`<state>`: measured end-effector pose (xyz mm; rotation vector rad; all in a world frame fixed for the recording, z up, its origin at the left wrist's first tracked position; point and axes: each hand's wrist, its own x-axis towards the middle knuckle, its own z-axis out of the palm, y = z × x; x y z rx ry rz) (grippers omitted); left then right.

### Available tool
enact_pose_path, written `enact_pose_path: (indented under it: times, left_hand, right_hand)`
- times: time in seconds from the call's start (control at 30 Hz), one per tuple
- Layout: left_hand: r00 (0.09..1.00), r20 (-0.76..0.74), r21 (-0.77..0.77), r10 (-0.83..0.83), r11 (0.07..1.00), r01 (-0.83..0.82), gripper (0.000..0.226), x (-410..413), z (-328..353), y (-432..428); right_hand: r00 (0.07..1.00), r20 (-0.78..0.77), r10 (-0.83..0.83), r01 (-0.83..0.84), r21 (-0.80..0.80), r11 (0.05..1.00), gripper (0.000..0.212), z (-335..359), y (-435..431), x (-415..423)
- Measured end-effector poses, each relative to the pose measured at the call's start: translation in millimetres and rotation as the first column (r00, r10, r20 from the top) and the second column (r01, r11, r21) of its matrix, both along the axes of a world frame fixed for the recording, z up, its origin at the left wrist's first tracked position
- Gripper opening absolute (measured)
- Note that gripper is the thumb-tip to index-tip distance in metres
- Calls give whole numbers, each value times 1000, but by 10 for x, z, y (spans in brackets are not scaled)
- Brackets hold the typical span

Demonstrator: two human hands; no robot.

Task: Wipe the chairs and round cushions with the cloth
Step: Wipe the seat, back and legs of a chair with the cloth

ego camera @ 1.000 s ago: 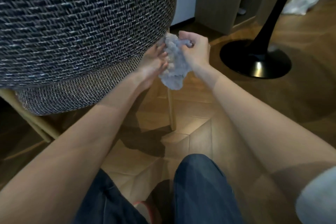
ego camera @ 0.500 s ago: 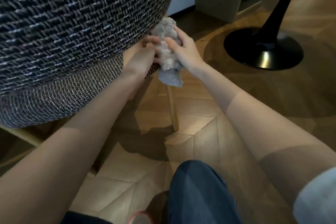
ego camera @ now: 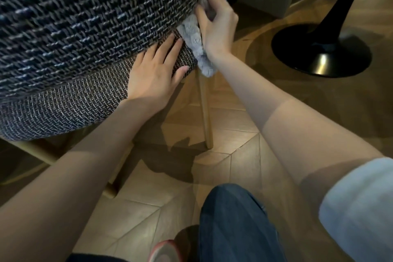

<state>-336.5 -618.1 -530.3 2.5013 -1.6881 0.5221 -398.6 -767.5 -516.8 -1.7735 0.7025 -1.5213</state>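
Head view: the right hand (ego camera: pixel 219 25) grasps the grey cloth (ego camera: pixel 194 38) and presses it against the round cushion (ego camera: pixel 95 17) edge. The left hand (ego camera: pixel 156 74) lies flat with fingers extended on the chair seat (ego camera: pixel 63 104), holding nothing.

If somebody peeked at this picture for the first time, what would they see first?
Probably the big dark woven cushion filling the upper left. At its right edge the right hand grips a fluffy grey cloth against it, while the left hand rests flat on the browner woven seat just below. A shiny black table base stands on the wooden floor at the right.
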Motion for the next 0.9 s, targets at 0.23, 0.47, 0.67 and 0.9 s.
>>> enact_pose_path:
  times: [0.23, 0.47, 0.67, 0.9]
  left_hand:
    - [999, 38, -50, -21, 998, 23, 65, 11, -39, -16]
    - [997, 68, -104, -27, 994, 34, 64, 8, -83, -19]
    - [996, 91, -105, -20, 994, 29, 64, 5, -92, -15]
    - [996, 87, -102, -24, 994, 33, 61, 25, -111, -22]
  right_hand:
    - [983, -112, 147, -139, 70, 988, 40, -427, -34, -110]
    - [935, -249, 251, -230, 112, 967, 43, -1235, 86, -307]
    - [900, -345, 266, -172, 279, 945, 59, -1732, 303, -398]
    - [972, -202, 119, -87, 162, 983, 50, -1309, 197, -211]
